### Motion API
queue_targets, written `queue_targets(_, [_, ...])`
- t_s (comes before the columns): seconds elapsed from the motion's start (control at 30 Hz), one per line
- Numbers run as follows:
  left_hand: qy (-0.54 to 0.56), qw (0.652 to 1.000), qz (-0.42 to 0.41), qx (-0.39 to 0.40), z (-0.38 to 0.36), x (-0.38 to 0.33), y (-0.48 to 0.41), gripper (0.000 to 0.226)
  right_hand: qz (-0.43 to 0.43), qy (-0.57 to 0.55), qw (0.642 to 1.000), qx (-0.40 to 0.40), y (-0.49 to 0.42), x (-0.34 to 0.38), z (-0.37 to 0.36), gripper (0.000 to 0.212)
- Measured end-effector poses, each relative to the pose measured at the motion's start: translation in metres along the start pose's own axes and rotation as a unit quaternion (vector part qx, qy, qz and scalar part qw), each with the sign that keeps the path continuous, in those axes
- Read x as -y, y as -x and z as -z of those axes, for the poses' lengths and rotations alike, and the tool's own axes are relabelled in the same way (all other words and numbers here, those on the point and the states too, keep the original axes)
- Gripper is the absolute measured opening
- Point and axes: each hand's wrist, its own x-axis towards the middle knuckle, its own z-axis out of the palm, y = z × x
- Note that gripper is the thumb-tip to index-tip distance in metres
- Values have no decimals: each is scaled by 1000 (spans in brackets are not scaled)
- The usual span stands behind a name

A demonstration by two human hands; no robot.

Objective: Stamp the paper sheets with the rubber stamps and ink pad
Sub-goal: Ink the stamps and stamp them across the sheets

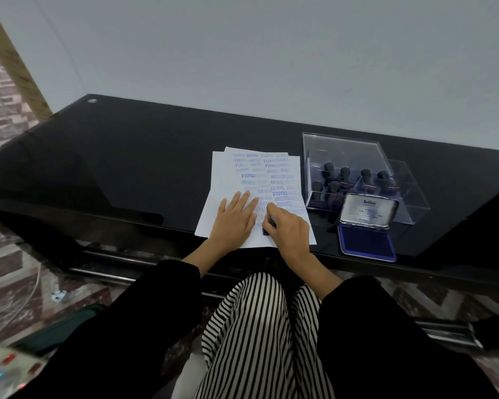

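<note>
**On the table's [127, 156] near edge, a stamp [266, 231] is down on paper**

Right in front of us, the paper sheets [283, 174] lie in a loose fanned stack on the black glossy top, and the upper one is crowded with blue prints: FRAGILE, AMENDED, AIR MAIL. We see the left hand [236, 217] flat on the top sheet, fingers straight and slightly spread, pinning it down. Just beside it, the right hand [288, 228] has its fingers curled round the dark stamp, whose base sits on the sheet's lower part. Most of it is hidden under the knuckles.

Over to the right of the sheets, the ink pad [368, 243] lies open near the front edge, blue surface up, its lid [369, 210] standing upright. Behind that we have the clear box [355, 148], and more dark-handled stamps [366, 180] stand upright inside it.
</note>
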Motion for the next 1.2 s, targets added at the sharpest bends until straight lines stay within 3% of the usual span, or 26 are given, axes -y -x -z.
queue_targets(0.1, [8, 1000, 1, 4, 0, -1, 1, 48, -2, 4, 1000, 1, 1, -3, -2, 37])
queue_targets(0.37, [6, 1000, 2, 11, 2, -1, 1, 49, -11, 1, 1000, 23, 0, -5, 0, 37])
queue_targets(0.57, [16, 1000, 1, 17, 6, -2, -1, 49, -51, -17, 991, 120, -9, -7, 6, 18])
queue_targets(0.87, [29, 999, -13, -10, 9, -8, -6, 45, -109, -64, 991, 51, -17, -51, 46, 21])
queue_targets(1.07, [122, 985, -106, -60, 18, -45, -7, 40, -131, -24, 990, 45, -3, -76, 66, 21])
queue_targets(1.2, [163, 973, -157, -46, 20, -81, -4, 41, -153, -14, 987, 38, 9, -89, 76, 22])
